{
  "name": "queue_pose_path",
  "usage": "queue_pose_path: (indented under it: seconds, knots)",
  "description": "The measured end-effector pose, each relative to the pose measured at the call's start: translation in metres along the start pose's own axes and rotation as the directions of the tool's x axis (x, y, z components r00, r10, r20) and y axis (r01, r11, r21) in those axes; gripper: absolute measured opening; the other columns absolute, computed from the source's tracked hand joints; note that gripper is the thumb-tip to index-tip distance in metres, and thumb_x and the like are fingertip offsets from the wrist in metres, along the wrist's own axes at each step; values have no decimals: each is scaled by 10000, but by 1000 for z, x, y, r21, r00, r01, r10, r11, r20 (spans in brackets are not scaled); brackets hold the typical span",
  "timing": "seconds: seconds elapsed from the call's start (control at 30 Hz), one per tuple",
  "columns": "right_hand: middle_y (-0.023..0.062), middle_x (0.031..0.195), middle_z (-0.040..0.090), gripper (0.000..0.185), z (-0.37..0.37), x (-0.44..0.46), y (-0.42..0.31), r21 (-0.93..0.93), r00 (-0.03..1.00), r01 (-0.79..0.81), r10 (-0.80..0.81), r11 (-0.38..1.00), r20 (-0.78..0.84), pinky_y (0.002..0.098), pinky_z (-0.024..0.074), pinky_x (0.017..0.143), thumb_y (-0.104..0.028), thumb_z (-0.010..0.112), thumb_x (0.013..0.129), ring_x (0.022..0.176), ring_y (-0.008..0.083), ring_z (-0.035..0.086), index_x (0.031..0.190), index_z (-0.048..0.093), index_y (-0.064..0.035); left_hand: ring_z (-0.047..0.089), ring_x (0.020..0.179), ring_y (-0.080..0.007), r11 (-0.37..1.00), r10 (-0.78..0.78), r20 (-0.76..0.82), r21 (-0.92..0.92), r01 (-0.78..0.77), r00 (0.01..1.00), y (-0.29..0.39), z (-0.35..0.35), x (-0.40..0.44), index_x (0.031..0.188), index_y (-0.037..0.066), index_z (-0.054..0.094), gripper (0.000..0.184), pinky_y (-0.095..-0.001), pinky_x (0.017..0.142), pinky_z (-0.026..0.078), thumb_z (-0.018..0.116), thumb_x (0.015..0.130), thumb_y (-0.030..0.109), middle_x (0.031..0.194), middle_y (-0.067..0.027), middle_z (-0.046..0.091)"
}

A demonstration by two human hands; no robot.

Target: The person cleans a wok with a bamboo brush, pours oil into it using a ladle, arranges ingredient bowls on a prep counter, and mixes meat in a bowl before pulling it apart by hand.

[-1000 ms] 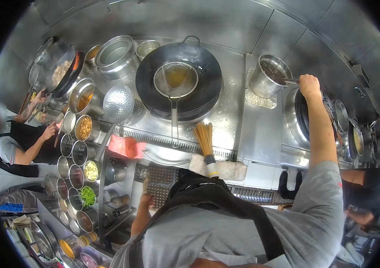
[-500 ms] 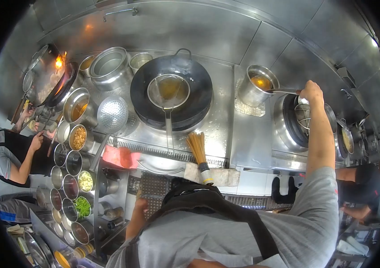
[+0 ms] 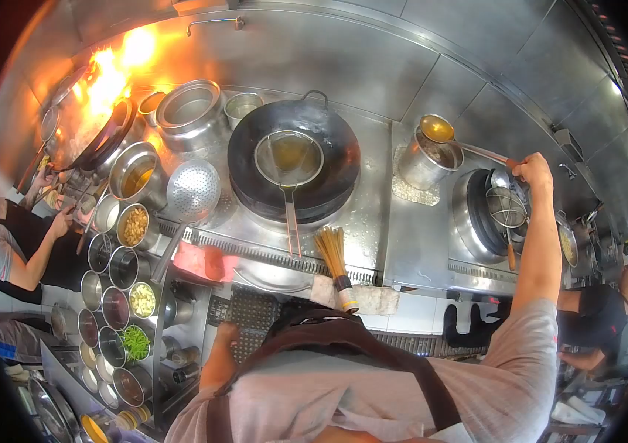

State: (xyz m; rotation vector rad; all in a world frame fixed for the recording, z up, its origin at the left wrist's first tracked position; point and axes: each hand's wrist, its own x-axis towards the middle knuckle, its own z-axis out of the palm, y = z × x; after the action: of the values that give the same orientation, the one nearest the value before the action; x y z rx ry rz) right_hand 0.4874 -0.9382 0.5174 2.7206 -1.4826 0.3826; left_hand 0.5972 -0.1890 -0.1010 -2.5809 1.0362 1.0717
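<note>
Head view: right hand [image 3: 534,170] clasps ladle [image 3: 485,153] over rim of pot [image 3: 421,174]; bare counter [image 3: 376,164] separates pot from wok [image 3: 340,153]; left hand [image 3: 227,334] low, grip unclear.

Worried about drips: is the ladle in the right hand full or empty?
The ladle looks full: golden liquid spreads nearly rim to rim; exact depth unclear.

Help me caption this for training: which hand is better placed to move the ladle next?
Probably the right hand: it grips the ladle, whose liquid-filled bowl is at the steel pot's rim. The left hand is low beside the apron, well away.
</note>
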Motion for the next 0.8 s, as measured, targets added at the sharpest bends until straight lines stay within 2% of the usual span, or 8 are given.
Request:
queue_pose_path:
  seconds: [0.13,0.2,0.37,0.47,0.53,0.67,0.73,0.8]
  knots:
    - [109,585,621,233,-5,-11,-24,59,997,77,-76,995,-27,317,475,569,-125,703,529,565,194,626,710,663,16,654,801,-246,992,95,-184,-64,-108,978,-8,28,1,688,116,694,134,-372,687,528,653,614,220,820,-91,670]
    - [99,570,609,235,-7,-21,-44,122,993,119,-117,985,-24,306,458,546,-129,705,537,533,176,603,702,660,31,653,731,-241,613,-260,278,-692,380,925,-6,33,5,728,109,694,143,-351,657,526,650,633,205,796,-81,666]
    - [130,657,642,298,8,-33,-88,116,978,190,-199,975,68,334,485,636,-165,714,547,654,229,639,795,691,-2,618,561,-222,536,-289,201,-776,333,936,5,37,-13,966,80,627,216,-319,529,518,564,761,108,746,-94,637]
    - [151,686,645,300,28,-41,-117,144,946,284,-301,948,118,352,485,670,-160,707,558,689,263,642,817,697,-11,608,547,-211,331,-419,116,-904,270,901,17,18,-39,997,57,591,226,-341,475,511,506,788,69,745,-124,619]
    - [157,678,637,284,41,-50,-139,139,929,338,-353,931,106,355,481,655,-145,700,551,674,270,635,794,688,2,534,489,-198,-27,-392,365,-922,385,845,18,5,-49,771,74,589,147,-367,447,487,472,841,131,633,-70,553]
    - [185,798,652,241,48,-81,-190,-22,844,536,-536,844,-1,401,493,733,-156,657,647,778,333,632,854,682,-33,539,515,-196,259,-256,212,-925,278,943,-21,92,-20,820,84,584,120,-350,466,493,489,843,153,673,-53,568]
    - [183,802,651,219,51,-77,-204,-112,800,598,-601,794,11,419,490,738,-136,621,684,797,337,626,878,667,-43,552,524,-198,557,-93,-147,-828,-71,985,-26,111,-22,802,89,579,105,-355,458,491,499,838,147,667,-50,567]
    - [152,825,642,234,55,-66,-210,-294,691,694,-723,657,19,434,494,737,-56,528,767,842,319,620,976,619,-106,595,598,-226,85,-287,297,-939,333,911,-6,83,-44,859,66,574,110,-363,467,505,521,825,156,740,-89,586]
